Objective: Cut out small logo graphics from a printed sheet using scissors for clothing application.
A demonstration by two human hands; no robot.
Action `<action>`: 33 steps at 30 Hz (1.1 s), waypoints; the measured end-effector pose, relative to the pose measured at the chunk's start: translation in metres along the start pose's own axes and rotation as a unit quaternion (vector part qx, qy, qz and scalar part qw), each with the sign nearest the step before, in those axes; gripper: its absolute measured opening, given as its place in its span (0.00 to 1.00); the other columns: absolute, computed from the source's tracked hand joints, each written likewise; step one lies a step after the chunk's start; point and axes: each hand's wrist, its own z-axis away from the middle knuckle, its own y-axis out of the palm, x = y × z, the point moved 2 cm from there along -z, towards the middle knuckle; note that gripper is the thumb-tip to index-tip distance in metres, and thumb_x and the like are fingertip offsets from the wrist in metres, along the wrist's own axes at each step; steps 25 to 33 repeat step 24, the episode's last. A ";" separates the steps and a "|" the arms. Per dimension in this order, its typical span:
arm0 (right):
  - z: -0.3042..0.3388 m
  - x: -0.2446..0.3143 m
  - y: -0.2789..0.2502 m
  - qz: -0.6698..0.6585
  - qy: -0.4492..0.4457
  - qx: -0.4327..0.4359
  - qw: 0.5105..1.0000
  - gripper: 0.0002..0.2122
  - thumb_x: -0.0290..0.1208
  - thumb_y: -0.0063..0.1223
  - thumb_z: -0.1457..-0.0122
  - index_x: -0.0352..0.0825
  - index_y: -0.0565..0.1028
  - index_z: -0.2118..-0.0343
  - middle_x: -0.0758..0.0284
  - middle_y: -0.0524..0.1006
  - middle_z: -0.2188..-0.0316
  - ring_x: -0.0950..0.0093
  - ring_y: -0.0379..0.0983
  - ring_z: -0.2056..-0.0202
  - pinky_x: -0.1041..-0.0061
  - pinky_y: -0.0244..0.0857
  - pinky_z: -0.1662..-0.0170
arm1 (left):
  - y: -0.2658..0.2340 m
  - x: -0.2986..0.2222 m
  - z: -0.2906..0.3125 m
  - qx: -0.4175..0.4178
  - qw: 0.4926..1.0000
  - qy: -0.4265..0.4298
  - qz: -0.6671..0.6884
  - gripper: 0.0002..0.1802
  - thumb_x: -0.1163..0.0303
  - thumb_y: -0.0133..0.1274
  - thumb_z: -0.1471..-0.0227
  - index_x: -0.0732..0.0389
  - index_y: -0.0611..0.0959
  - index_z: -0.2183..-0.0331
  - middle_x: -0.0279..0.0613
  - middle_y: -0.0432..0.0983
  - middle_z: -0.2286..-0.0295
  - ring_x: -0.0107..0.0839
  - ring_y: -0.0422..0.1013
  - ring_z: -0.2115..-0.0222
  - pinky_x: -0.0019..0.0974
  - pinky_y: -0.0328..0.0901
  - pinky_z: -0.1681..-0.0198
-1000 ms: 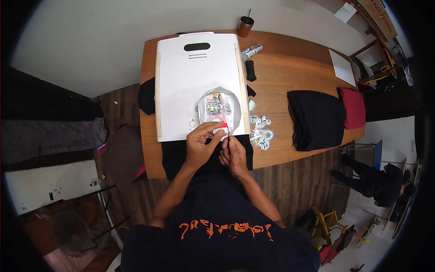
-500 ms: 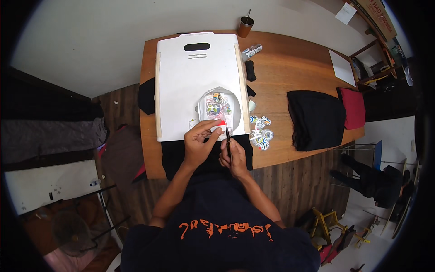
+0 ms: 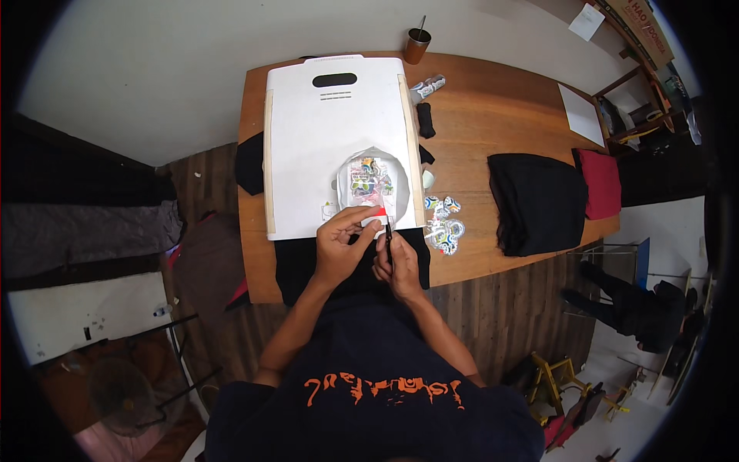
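Note:
My left hand pinches a small red-and-white piece, perhaps paper or a label, between thumb and fingers. Close beside it, my right hand is closed around black-handled scissors, their tip pointing away from me at the piece's right edge. Both hands are over the near edge of a large white board. Just beyond them on the board lies a round, crumpled white paper dish containing several colourful printed pieces. My fingers partly cover the piece and the scissors.
Colourful cut-outs lie on the wooden table right of the board. Folded black cloth and red cloth sit farther right. A brown cup stands at the back. Another person is at the far right.
My left hand has shifted slightly to the right with the red-and-white piece, whose angle differs a little. My right hand keeps hold of the scissors in nearly the same place.

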 end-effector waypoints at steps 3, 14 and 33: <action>0.000 0.000 0.001 -0.003 -0.002 -0.003 1.000 0.20 0.51 0.32 0.28 0.36 0.66 0.63 0.76 0.55 0.85 0.85 0.46 0.88 0.82 0.44 0.84 | 0.001 0.000 0.000 0.000 1.000 -0.001 -0.005 0.15 0.84 0.56 0.45 0.73 0.81 0.54 0.49 0.77 0.57 0.29 0.77 0.60 0.27 0.73 0.57; -0.002 0.001 0.002 -0.022 -0.004 -0.010 1.000 0.18 0.46 0.32 0.27 0.35 0.65 0.64 0.77 0.54 0.86 0.86 0.45 0.88 0.83 0.44 0.84 | 0.000 0.004 0.003 -0.004 0.999 -0.025 -0.020 0.15 0.83 0.56 0.45 0.73 0.82 0.54 0.49 0.77 0.57 0.28 0.77 0.60 0.27 0.72 0.56; -0.002 -0.001 0.002 -0.004 0.000 -0.013 1.000 0.19 0.50 0.33 0.28 0.38 0.65 0.65 0.76 0.55 0.86 0.85 0.46 0.89 0.83 0.44 0.84 | 0.001 0.002 0.003 -0.006 0.999 -0.027 -0.020 0.15 0.83 0.56 0.44 0.73 0.81 0.54 0.50 0.77 0.56 0.30 0.77 0.59 0.27 0.73 0.56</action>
